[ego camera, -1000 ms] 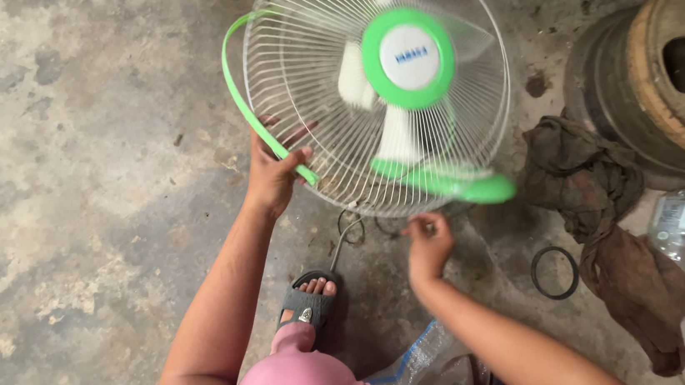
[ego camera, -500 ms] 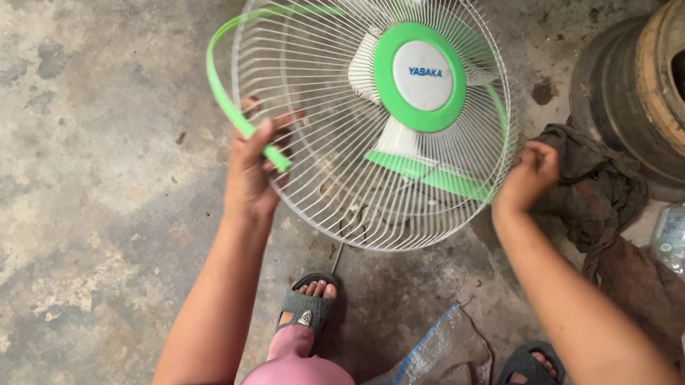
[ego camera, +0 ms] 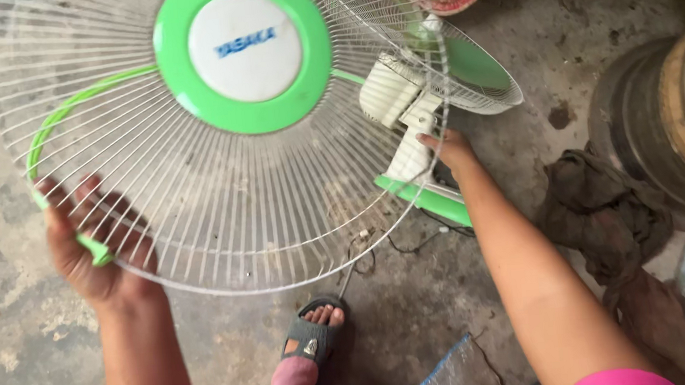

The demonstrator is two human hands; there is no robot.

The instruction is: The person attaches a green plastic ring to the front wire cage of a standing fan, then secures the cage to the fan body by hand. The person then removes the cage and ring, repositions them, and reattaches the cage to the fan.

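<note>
One round white wire fan guard with a green-and-white centre disc (ego camera: pixel 190 174) fills the near left of the view, its flat face turned up toward the camera and tilted. The left hand (ego camera: pixel 97 250) grasps its lower-left rim, fingers (ego camera: pixel 84 201) curled behind the wires around one loose green plastic rim band (ego camera: pixel 59 119). The right hand (ego camera: pixel 449 149) rests on one white fan body with a green base (ego camera: pixel 413 140), fingers closed on its neck. One grey sandal (ego camera: pixel 310 334) stands on the concrete floor (ego camera: pixel 8 367); one dark rag (ego camera: pixel 604 213) lies to the right.

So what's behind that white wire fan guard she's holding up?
Through the fan guard show the left hand, its loose green rim band and concrete floor. The guard's green-and-white centre disc hides what lies behind it.
</note>
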